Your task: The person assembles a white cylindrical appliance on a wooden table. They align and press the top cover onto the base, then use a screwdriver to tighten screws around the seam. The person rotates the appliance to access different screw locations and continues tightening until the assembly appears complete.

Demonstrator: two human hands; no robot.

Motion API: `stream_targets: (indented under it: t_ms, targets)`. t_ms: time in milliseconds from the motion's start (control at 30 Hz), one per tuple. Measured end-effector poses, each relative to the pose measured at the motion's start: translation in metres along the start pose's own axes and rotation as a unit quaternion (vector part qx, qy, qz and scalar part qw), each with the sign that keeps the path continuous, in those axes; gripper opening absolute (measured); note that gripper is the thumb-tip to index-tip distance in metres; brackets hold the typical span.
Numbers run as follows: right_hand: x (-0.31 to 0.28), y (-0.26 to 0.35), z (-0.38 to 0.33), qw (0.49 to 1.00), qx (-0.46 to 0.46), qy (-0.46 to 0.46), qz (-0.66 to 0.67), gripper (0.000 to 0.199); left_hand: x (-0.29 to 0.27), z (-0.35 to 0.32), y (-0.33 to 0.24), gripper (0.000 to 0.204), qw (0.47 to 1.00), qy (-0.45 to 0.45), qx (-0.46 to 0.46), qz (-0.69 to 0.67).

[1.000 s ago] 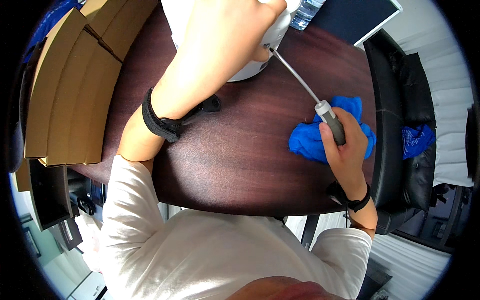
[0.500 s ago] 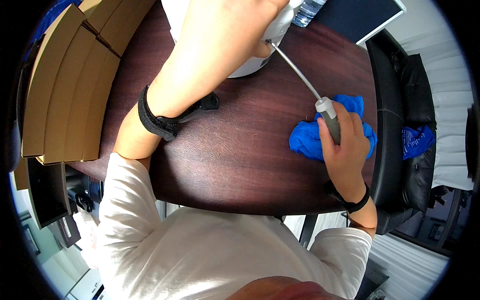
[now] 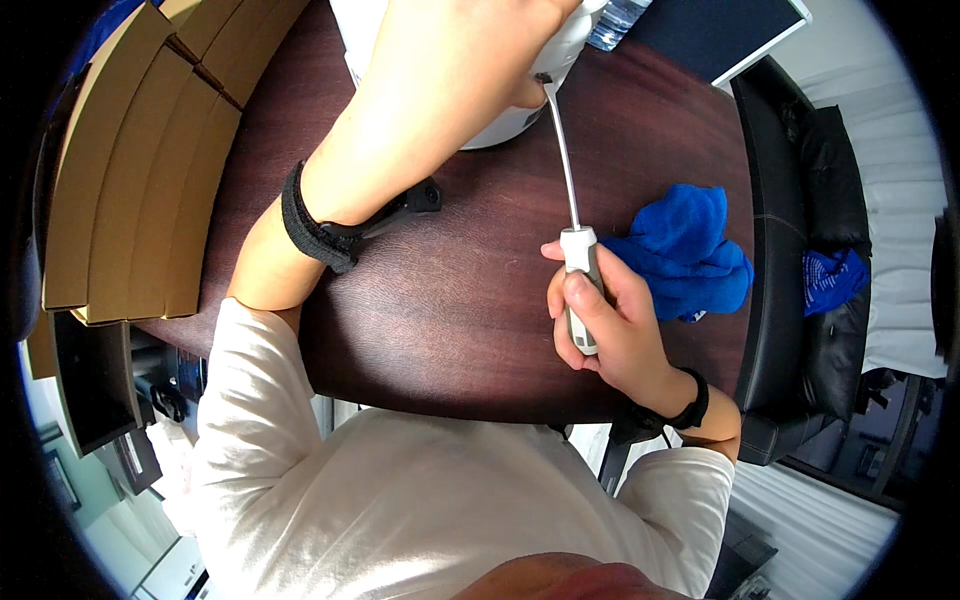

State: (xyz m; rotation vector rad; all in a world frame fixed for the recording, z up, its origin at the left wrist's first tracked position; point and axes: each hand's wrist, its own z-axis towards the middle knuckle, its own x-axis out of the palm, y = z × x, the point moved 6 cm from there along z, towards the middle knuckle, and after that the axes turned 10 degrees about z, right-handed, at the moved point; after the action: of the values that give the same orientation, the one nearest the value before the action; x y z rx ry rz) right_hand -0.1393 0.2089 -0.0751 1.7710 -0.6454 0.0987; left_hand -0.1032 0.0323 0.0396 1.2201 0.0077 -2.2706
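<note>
My right hand [image 3: 610, 325] is closed round the grey-and-white handle of a screwdriver [image 3: 580, 265]. Its thin metal shaft points away from me, with the tip at a small dark spot on the side of a white rounded object [image 3: 497, 130]. My left hand [image 3: 480, 50] reaches across this object and grips it, thumb beside the screwdriver's tip. The top edge of the picture cuts off part of that hand, and the hand and forearm cover much of the white object. A crumpled blue cloth [image 3: 690, 255] lies on the table just right of my right hand.
Cardboard boxes [image 3: 140, 190] line the left side of the dark brown table [image 3: 430, 330]. At the far right are a clear plastic bottle [image 3: 615, 25] and a dark panel with a white edge [image 3: 700, 35]. Beyond the table's right edge stands a black sofa [image 3: 775, 230] with a blue cloth item [image 3: 835, 282].
My right hand has moved left and nearer to me, off the blue cloth, swinging the screwdriver's handle round while its tip stays at the white object. The hand's grip on the handle has shifted.
</note>
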Motion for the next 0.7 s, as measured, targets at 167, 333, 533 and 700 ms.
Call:
stream_targets:
  t_ms: [167, 333, 533, 700]
  targets:
    - [-0.028, 0.017, -0.009, 0.976, -0.109, -0.085, -0.17, 0.027, -0.001, 0.002, -0.002, 0.047, 1.0, 0.012, -0.009, 0.015]
    - [-0.03, 0.057, -0.022, 0.747, -0.357, -0.123, -0.547, 0.024, 0.004, 0.002, 0.002, 0.044, 1.0, 0.017, -0.013, 0.011]
    - [-0.029, 0.068, -0.019, 0.686, -0.346, -0.142, -0.624, 0.031, 0.004, 0.0, 0.001, 0.05, 0.998, -0.019, -0.016, 0.051]
    - [-0.03, 0.076, -0.015, 0.633, -0.371, -0.153, -0.662, 0.036, -0.001, -0.002, 0.0, 0.053, 0.999, 0.005, -0.017, 0.043]
